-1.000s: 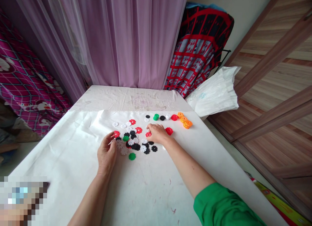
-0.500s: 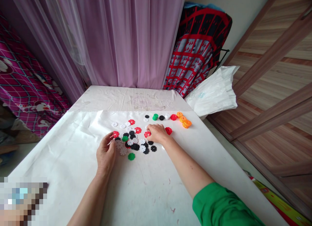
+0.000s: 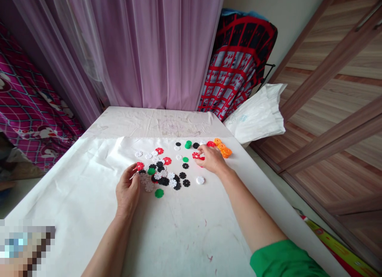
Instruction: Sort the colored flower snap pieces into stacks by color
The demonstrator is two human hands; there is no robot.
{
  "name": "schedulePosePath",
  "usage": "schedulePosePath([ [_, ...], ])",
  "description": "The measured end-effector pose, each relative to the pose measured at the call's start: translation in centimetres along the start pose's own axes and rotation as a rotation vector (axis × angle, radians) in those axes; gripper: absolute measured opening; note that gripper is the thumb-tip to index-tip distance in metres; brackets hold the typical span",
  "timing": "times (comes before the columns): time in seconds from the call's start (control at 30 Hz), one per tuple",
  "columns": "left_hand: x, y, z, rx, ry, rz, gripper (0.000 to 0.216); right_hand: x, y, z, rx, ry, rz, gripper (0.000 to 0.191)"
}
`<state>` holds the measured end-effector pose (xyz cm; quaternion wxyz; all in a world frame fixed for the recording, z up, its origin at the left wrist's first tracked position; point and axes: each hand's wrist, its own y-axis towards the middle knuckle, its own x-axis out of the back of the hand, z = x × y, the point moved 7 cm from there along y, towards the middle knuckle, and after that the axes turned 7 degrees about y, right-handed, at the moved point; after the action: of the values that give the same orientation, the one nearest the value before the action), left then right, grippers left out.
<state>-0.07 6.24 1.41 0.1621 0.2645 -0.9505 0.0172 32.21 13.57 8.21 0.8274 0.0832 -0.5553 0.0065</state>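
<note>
Small notched plastic discs in red, black, white and green lie scattered in a loose heap (image 3: 162,180) on the white-covered table (image 3: 179,229). At the heap's left edge is my left hand (image 3: 128,187), its curled fingertips on a red notched disc (image 3: 139,166); the thumb sits just below. My right hand (image 3: 211,159) is right of the heap, pinching another red notched disc (image 3: 196,155) at its fingertips. More red shows beneath those fingers, partly hidden. Just beyond this hand is a red pile (image 3: 211,143). A white stack (image 3: 200,180) lies nearer me.
Along the back are a green stack (image 3: 188,144), a black pile (image 3: 196,145) and an orange pile (image 3: 223,148). A white bag (image 3: 256,114) stands at the table's right edge. Purple curtains (image 3: 161,50) hang behind; wooden cabinet doors (image 3: 334,110) are on the right.
My right hand has moved right, away from the heap, carrying a red disc. A green disc and a black one it covered now show. My left hand stays in place. The view shifts slightly.
</note>
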Motion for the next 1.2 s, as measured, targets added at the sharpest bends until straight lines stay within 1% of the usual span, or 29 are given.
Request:
schedulePosePath([
  [0.1, 0.0, 0.0, -0.1, -0.009, 0.03, -0.001, 0.041, 1.7, -0.5, -3.2, -0.048, -0.053, 0.005, 0.04],
  [0.17, 0.0, 0.0, -0.1, -0.012, 0.054, 0.001, 0.041, 2.1, -0.7, -4.1, -0.062, -0.077, 0.027, 0.04],
  [0.23, 0.1, 0.0, -0.1, -0.026, 0.063, -0.002, 0.042, 2.0, -0.9, -4.3, -0.067, -0.09, 0.044, 0.04],
  [0.37, 0.3, 0.0, -0.3, -0.052, 0.06, -0.014, 0.04, 1.1, -0.9, -3.7, -0.059, -0.101, 0.08, 0.041],
  [0.5, 0.2, 0.0, -0.2, -0.034, 0.059, -0.005, 0.041, 0.6, -0.9, -3.7, -0.068, -0.111, 0.113, 0.04],
  [0.6, 0.2, 0.0, 0.0, -0.007, 0.057, -0.006, 0.042, 1.0, -1.0, -3.4, -0.056, -0.126, 0.077, 0.036],
  [0.67, 0.1, 0.0, 0.1, -0.006, 0.044, -0.008, 0.041, 1.1, -1.3, -2.4, -0.019, -0.124, 0.026, 0.026],
  [0.73, 0.1, 0.0, 0.1, -0.02, 0.028, -0.011, 0.04, 0.3, -1.8, -0.1, 0.053, -0.09, 0.02, 0.021],
  [0.8, 0.1, 0.0, 0.1, -0.038, 0.02, -0.013, 0.041, -1.8, -2.4, 3.4, 0.166, -0.022, 0.078, 0.026],
  [0.9, -0.1, 0.1, 0.4, -0.04, -0.001, -0.008, 0.041, -5.7, -3.4, 9.1, 0.363, 0.075, 0.167, 0.038],
  [0.97, -0.2, 0.2, 0.6, -0.033, -0.029, -0.001, 0.042, -8.0, -4.0, 11.8, 0.435, 0.08, 0.205, 0.042],
  [1.0, -0.2, 0.3, 0.7, -0.032, -0.041, 0.002, 0.043, -8.9, -4.3, 12.7, 0.465, 0.072, 0.224, 0.042],
  [1.07, -0.3, 0.3, 0.8, -0.036, -0.059, 0.006, 0.043, -10.1, -5.2, 13.6, 0.511, 0.055, 0.254, 0.04],
  [1.1, -0.3, 0.4, 0.8, -0.04, -0.065, 0.009, 0.042, -10.3, -5.7, 13.6, 0.519, 0.051, 0.258, 0.039],
  [1.2, -0.4, 0.3, 0.8, -0.039, -0.071, 0.019, 0.043, -9.9, -7.6, 12.4, 0.479, 0.056, 0.219, 0.04],
])
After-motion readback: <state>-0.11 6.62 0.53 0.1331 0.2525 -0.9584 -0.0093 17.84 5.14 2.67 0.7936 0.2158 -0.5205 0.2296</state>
